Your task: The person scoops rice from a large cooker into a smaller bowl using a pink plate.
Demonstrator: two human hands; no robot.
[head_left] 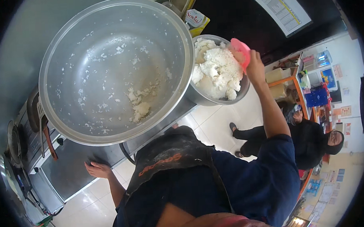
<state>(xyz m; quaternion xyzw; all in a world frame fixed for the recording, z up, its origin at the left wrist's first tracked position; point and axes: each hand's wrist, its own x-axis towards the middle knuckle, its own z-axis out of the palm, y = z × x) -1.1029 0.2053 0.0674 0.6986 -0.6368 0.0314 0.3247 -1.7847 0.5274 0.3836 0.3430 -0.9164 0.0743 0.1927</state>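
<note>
A large aluminium pot (85, 66) is in front of me, its inside speckled with grains of cooked white rice and a small clump of rice (140, 111) low on its right side. To its right is a smaller metal pot (210, 100), heaped with white rice (219, 67). My right hand (255, 68) grips a pink plastic scoop (242, 54) against the right side of that heap. My left hand (98, 170) holds nothing, its fingers apart above or at the front of a dark metal counter surface (68, 170); contact is unclear.
A stove (34, 144) with a wooden-handled pan (50, 143) stands at left, near a slotted metal spatula (41, 112). A yellow-and-white package (196, 21) is behind the rice pot. Another person (308, 141) in black is at right, near orange-edged shelves (299, 90).
</note>
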